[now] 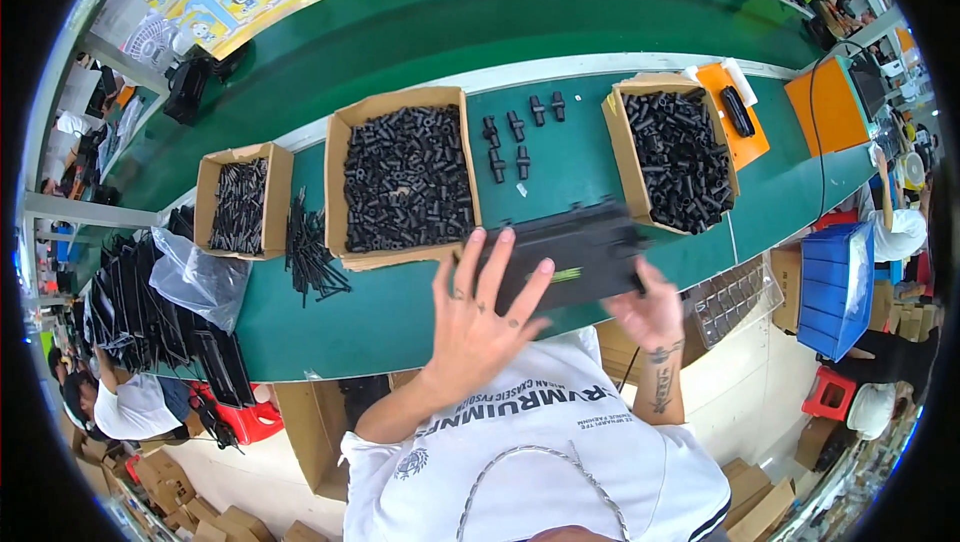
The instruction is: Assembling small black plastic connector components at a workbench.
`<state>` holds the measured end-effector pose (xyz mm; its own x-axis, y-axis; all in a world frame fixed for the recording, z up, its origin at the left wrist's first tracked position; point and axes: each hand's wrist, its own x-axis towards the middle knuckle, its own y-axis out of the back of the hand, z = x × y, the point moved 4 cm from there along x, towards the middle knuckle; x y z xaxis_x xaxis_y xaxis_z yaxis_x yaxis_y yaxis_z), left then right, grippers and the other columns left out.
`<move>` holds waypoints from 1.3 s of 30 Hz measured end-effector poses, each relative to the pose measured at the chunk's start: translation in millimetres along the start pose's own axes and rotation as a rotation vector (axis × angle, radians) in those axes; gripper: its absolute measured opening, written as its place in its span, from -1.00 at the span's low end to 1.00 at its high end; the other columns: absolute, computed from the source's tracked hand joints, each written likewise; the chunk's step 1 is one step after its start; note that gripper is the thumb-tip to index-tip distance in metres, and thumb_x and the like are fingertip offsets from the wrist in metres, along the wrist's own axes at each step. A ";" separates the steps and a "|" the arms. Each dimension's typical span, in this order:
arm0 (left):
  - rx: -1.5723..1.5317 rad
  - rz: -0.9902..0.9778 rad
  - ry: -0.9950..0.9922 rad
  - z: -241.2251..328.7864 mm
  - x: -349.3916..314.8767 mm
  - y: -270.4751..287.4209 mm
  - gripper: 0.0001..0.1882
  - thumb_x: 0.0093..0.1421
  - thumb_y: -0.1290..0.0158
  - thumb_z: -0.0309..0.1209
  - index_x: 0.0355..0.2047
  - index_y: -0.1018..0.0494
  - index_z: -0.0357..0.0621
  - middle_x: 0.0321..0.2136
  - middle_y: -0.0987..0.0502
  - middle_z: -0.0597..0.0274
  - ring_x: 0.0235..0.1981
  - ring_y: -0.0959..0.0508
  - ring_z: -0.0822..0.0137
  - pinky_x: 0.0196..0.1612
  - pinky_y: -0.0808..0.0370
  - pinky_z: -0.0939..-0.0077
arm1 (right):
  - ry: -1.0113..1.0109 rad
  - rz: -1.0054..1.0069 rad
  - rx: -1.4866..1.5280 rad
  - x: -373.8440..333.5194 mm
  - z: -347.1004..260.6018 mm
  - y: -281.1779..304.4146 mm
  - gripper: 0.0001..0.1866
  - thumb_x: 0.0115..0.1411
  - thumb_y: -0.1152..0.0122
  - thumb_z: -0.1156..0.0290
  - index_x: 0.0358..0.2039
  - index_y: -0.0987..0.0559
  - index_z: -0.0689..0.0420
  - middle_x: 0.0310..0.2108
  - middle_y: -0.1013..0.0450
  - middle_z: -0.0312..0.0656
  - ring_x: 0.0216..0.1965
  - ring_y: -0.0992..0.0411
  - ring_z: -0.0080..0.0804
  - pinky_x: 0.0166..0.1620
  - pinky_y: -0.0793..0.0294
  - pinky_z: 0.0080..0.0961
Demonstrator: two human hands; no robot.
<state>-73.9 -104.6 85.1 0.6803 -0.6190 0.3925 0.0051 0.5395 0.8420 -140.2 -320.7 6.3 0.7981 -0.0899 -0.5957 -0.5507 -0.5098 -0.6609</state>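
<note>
Black flat panel [598,247], at the near side of the green table [300,337].
The panel is roughly rectangular, its dark and mostly plain face turned upward, with a small bright green marking [566,275] near the lower edge. The far edge looks uneven, with little bumps. It is turned slightly, so that the right end lies farther away than the left. The left end is partly covered; the right end is somewhat blurred.

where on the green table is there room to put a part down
Bare green table shows nearer the wearer than the loose rods and middle box, left of the left hand. A smaller gap separates the loose connectors from the right box. The far left is crowded with piled black parts and a plastic bag.
</note>
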 end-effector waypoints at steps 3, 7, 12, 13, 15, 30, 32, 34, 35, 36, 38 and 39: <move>-0.087 -0.155 0.178 -18.1 -20.5 -9.5 -0.12 -0.25 -0.42 -0.38 0.18 -0.37 0.11 0.17 -0.28 -0.02 0.17 -0.29 -0.08 0.12 -0.23 -0.06 | -0.189 -0.338 -0.006 11.4 17.3 0.1 -0.76 0.38 0.00 0.30 -0.14 -0.48 0.22 -0.32 -0.50 -0.19 -0.44 -0.44 -0.46 -0.44 -0.45 -0.51; 0.004 -0.304 0.275 -31.9 -59.9 -16.5 -0.17 -0.19 -0.38 -0.37 0.18 -0.37 0.16 0.18 -0.26 0.00 0.19 -0.28 -0.02 0.15 -0.20 -0.16 | 0.769 -0.171 -1.420 48.1 -11.8 -28.3 -0.84 0.08 -0.34 0.52 -0.33 -0.53 0.18 -0.27 -0.54 -0.17 -0.42 -0.49 -0.34 -0.42 -0.47 -0.48; -0.058 -0.238 0.314 -58.6 -88.4 -39.9 -0.22 -0.13 -0.38 -0.26 0.18 -0.38 0.19 0.22 -0.25 0.08 0.28 -0.21 0.00 0.27 -0.08 -0.18 | 1.044 -0.328 -1.567 124.4 -35.4 -80.4 -0.69 -0.09 -0.48 0.48 -0.42 -0.47 0.17 -0.06 -0.51 -0.11 -0.11 -0.46 -0.13 -0.15 -0.49 -0.28; -0.057 -0.234 0.318 -61.0 -89.6 -42.4 -0.22 -0.13 -0.38 -0.26 0.18 -0.38 0.19 0.22 -0.25 0.08 0.28 -0.21 0.00 0.27 -0.08 -0.18 | 1.147 -0.337 -1.613 134.5 -35.6 -86.5 -0.66 -0.13 -0.50 0.47 -0.44 -0.45 0.17 -0.01 -0.50 -0.11 -0.04 -0.43 -0.11 -0.09 -0.47 -0.22; -0.109 -0.178 0.289 -64.3 -92.4 -46.2 -0.24 -0.11 -0.37 -0.21 0.16 -0.40 0.21 0.22 -0.27 0.07 0.27 -0.22 0.01 0.27 -0.07 -0.16 | 1.088 -0.344 -1.667 146.3 -35.8 -94.1 -0.63 -0.16 -0.53 0.46 -0.47 -0.42 0.17 -0.02 -0.50 -0.10 -0.02 -0.42 -0.07 -0.04 -0.45 -0.19; -0.139 -0.005 0.214 -81.8 -100.2 -59.8 -0.30 -0.19 -0.38 -0.17 0.07 -0.49 0.21 0.17 -0.35 0.09 0.19 -0.31 0.03 0.21 -0.15 -0.08 | 0.924 -0.677 -1.523 103.8 -40.4 -82.1 -0.52 -0.32 -0.63 0.47 -0.32 -0.60 0.18 -0.20 -0.55 -0.13 -0.26 -0.50 -0.30 -0.19 -0.50 -0.41; -0.135 0.021 0.199 -82.7 -95.4 -60.1 -0.30 -0.22 -0.39 -0.20 0.04 -0.52 0.19 0.12 -0.38 0.07 0.16 -0.33 0.01 0.20 -0.17 -0.07 | 0.875 -0.752 -1.533 77.9 -38.3 -70.6 -0.54 -0.36 -0.65 0.46 -0.36 -0.65 0.19 -0.20 -0.56 -0.09 -0.24 -0.51 -0.28 -0.17 -0.52 -0.41; -0.145 0.020 0.196 -86.6 -93.1 -64.3 -0.29 -0.20 -0.38 -0.19 0.06 -0.50 0.22 0.10 -0.37 0.10 0.15 -0.33 0.03 0.19 -0.16 -0.08 | 0.775 -0.753 -1.499 60.1 -31.7 -57.9 -0.54 -0.39 -0.65 0.47 -0.37 -0.67 0.20 -0.20 -0.55 -0.09 -0.25 -0.50 -0.27 -0.19 -0.54 -0.41; -0.145 0.022 0.189 -87.2 -91.7 -66.2 -0.28 -0.19 -0.38 -0.18 0.08 -0.48 0.24 0.09 -0.36 0.13 0.14 -0.33 0.06 0.18 -0.16 -0.09 | 0.734 -0.751 -1.474 55.3 -26.7 -52.9 -0.54 -0.40 -0.66 0.47 -0.38 -0.68 0.20 -0.21 -0.55 -0.09 -0.25 -0.50 -0.27 -0.20 -0.55 -0.41; -0.142 0.033 0.185 -87.2 -88.3 -65.8 -0.27 -0.21 -0.39 -0.19 0.08 -0.49 0.24 0.02 -0.37 0.15 0.11 -0.34 0.06 0.17 -0.18 -0.10 | 0.745 -0.748 -1.486 51.8 -22.8 -48.6 -0.53 -0.41 -0.66 0.46 -0.37 -0.68 0.21 -0.21 -0.55 -0.09 -0.26 -0.50 -0.28 -0.22 -0.56 -0.41; -0.151 0.029 0.184 -87.8 -85.7 -66.0 -0.27 -0.22 -0.39 -0.20 0.08 -0.49 0.24 0.01 -0.37 0.16 0.11 -0.34 0.07 0.17 -0.18 -0.10 | 0.753 -0.756 -1.480 49.6 -16.0 -47.8 -0.52 -0.42 -0.66 0.45 -0.37 -0.68 0.21 -0.20 -0.55 -0.09 -0.26 -0.50 -0.28 -0.22 -0.56 -0.41; -0.156 0.021 0.178 -88.1 -84.7 -66.4 -0.26 -0.23 -0.40 -0.21 0.07 -0.49 0.24 0.00 -0.37 0.16 0.10 -0.35 0.07 0.17 -0.18 -0.10 | 0.765 -0.760 -1.468 49.0 -12.5 -47.2 -0.52 -0.42 -0.65 0.44 -0.37 -0.68 0.20 -0.20 -0.55 -0.10 -0.26 -0.50 -0.28 -0.22 -0.57 -0.41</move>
<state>-67.3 -37.6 -36.7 0.8000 -0.5037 0.3262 0.0932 0.6413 0.7616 -72.0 -311.8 14.0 0.9012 0.3817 0.2055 0.2446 -0.8391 0.4860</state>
